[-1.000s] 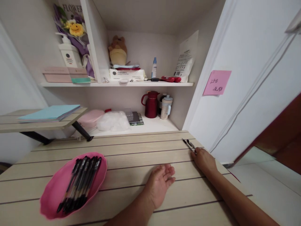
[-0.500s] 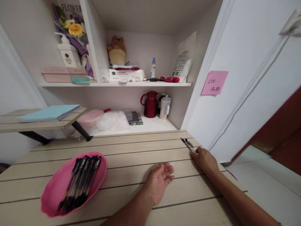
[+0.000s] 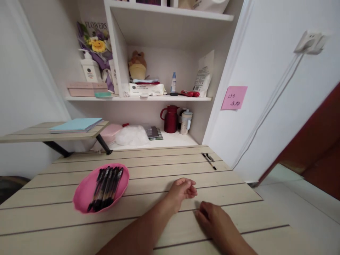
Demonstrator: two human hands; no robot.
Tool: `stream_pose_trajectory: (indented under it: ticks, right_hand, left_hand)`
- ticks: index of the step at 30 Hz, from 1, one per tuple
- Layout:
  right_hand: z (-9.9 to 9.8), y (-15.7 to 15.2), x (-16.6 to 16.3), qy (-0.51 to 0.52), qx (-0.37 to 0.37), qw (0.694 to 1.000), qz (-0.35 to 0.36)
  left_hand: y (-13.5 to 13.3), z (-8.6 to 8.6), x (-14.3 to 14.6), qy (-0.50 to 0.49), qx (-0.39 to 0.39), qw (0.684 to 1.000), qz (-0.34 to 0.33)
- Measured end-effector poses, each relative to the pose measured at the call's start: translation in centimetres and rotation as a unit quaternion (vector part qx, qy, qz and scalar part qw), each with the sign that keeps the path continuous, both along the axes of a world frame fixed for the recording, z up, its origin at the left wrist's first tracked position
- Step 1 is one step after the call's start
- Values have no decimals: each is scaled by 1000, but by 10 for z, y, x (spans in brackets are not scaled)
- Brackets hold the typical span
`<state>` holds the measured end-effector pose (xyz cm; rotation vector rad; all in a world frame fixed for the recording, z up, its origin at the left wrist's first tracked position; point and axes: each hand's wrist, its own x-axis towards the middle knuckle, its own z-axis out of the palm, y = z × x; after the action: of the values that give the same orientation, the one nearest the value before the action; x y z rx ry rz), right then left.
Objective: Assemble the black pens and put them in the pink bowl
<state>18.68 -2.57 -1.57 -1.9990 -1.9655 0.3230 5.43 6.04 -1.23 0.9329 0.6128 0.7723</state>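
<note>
My left hand [image 3: 181,190] rests on the wooden table [image 3: 148,177] with its fingers loosely curled and nothing in them. My right hand [image 3: 215,222] lies palm down on the table just to the right of it, holding nothing; its fingertips point towards the left hand. A black pen [image 3: 209,161] and its cap [image 3: 210,157] lie at the table's far right, well beyond both hands. A pink dish [image 3: 101,187] holding several black pens [image 3: 107,184] sits to the left.
Behind the table stand white shelves [image 3: 138,98] with a red jug [image 3: 170,119], a cup, a white bag and bottles. A side desk [image 3: 53,132] with a blue folder juts in from the left. A pink note [image 3: 234,97] hangs on the right wall.
My right hand has let go of the pen at the far right and drawn back next to the left hand. The left hand's fingers have curled in. The view has pulled back and up.
</note>
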Motion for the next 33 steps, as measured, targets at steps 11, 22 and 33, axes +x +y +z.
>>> stream_pose_trajectory:
  ticks: [11, 22, 33]
  right_hand:
    - [-18, -30, -23, -42, 41, 998, 2]
    - [-32, -27, -23, -60, 62, 996, -3]
    - [-26, -31, -28, -52, 79, 996, -3]
  left_hand:
    - [20, 70, -142, 555, 291, 757, 185]
    - [32, 76, -273, 740, 136, 605, 261]
    - [26, 81, -270, 736, 138, 606, 267]
